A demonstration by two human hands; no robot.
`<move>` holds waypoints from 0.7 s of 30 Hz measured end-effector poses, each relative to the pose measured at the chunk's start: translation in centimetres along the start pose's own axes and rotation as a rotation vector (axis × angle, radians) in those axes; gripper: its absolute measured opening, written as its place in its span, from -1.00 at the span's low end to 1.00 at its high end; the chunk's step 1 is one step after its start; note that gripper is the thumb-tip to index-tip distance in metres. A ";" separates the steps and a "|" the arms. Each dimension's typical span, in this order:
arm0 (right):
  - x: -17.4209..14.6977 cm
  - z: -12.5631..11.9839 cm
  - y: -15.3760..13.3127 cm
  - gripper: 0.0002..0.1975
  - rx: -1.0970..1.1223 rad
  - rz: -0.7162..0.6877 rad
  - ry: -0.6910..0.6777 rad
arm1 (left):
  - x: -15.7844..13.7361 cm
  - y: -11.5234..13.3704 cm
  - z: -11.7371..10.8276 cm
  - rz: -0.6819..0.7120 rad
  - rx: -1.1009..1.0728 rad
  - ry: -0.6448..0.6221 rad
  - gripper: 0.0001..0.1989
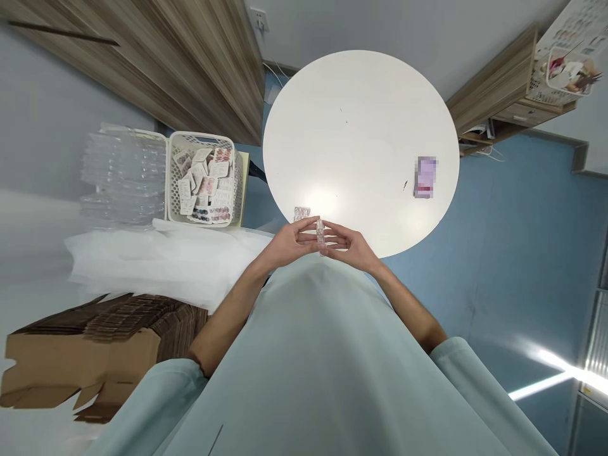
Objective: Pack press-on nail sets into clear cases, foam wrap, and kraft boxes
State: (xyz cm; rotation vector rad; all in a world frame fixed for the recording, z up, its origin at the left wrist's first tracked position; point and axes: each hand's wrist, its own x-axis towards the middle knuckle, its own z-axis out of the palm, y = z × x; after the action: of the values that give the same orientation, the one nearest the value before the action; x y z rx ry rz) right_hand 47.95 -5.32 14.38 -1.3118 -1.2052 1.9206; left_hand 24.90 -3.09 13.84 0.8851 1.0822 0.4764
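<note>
My left hand (289, 244) and my right hand (354, 249) meet at the near edge of the white round table (361, 120). Between their fingertips they hold a small clear plastic case (320, 234), turned on its narrow side, with the fingers closed on it from both sides. What lies inside it is too small to make out. Just beyond my left fingers, a second clear piece (302, 213) with pale pinkish parts rests on the table, partly hidden by the hand.
A purple pack (426, 177), blurred out, lies at the table's right. To the left stands a white basket (171, 180) of carded packs, beside stacked clear plastic trays (121, 180), white sheets (161, 259) and folded cardboard boxes (85, 361). Another basket (546, 82) stands at the upper right.
</note>
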 end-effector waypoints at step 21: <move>-0.4 -1.2 1.7 -0.30 0.124 0.049 -0.015 | -0.3 -2.0 -1.1 0.008 -0.245 -0.118 -0.12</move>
State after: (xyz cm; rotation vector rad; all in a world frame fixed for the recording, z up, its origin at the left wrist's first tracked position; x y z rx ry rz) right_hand 49.30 -6.00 12.95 -1.2746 -1.0523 2.0092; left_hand 23.57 -4.06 12.19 0.6927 0.8913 0.5436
